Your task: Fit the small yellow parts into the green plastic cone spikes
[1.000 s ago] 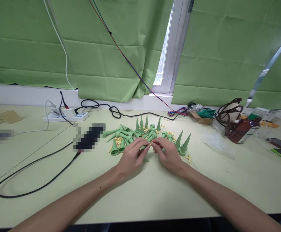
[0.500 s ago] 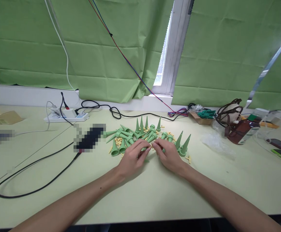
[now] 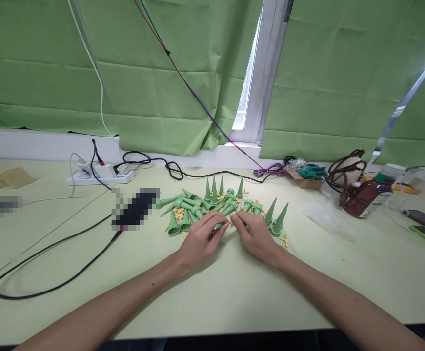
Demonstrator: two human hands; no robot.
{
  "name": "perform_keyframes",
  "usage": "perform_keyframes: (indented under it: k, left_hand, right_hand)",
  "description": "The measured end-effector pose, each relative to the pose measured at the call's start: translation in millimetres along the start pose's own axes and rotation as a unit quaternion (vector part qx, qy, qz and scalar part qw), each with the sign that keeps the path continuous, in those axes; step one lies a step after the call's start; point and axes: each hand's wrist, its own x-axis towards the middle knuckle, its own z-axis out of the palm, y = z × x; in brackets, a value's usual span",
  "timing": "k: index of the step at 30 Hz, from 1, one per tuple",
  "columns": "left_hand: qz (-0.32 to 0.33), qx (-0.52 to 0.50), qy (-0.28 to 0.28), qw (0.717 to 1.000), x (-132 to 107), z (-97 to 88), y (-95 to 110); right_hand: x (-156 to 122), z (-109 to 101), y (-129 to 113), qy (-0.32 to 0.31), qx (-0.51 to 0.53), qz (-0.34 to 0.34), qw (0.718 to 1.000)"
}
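My left hand [image 3: 199, 237] is closed, its thumb and fingers pinched together in front of a pile of green plastic spikes [image 3: 185, 222]. What those fingers hold is mostly hidden; a bit of green and a small yellowish spot show by the fingertips. Close beside it, my right hand [image 3: 255, 235] is curled with thumb and forefinger together, and I cannot make out what is in them. A narrow gap separates the fingertips of the two hands. Small yellow plastic pieces [image 3: 179, 214] lie among the spikes. Several spikes, such as the one at the right [image 3: 280, 220], stand point up.
At the left lie a blurred dark device [image 3: 136, 208], its black cable loop [image 3: 47, 240] and a white power strip [image 3: 100, 178]. To the right are a plastic bag [image 3: 325, 218], a brown bottle [image 3: 368, 197] and a small box [image 3: 300, 178]. Green curtains hang behind.
The green tip that showed under my left hand is out of sight. My right fingertips have shifted slightly right, widening the gap a little. The pile looks the same.
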Motion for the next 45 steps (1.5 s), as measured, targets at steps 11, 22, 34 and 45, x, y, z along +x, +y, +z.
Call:
perform_keyframes:
  k: [11,22,34,45]
  left_hand:
    - [-0.026,0.015,0.026,0.999,2.3,-0.9,-1.0]
    - [-0.021,0.007,0.032,0.999,1.0,0.0,0.3]
    - [-0.012,-0.006,0.010,1.000,1.3,-0.3,0.1]
    - [0.005,-0.016,0.003,1.000,0.1,0.8,0.7]
  right_hand:
    - [-2.0,-3.0,-6.1,0.024,0.045,-0.019,0.999]
    - [-0.8,-2.0,-3.6,0.005,0.049,-0.058,0.997]
    - [-0.6,-1.1,-1.8,0.012,0.024,-0.039,0.999]
    - [-1.5,1.3,0.2,0.026,-0.020,-0.021,0.999]
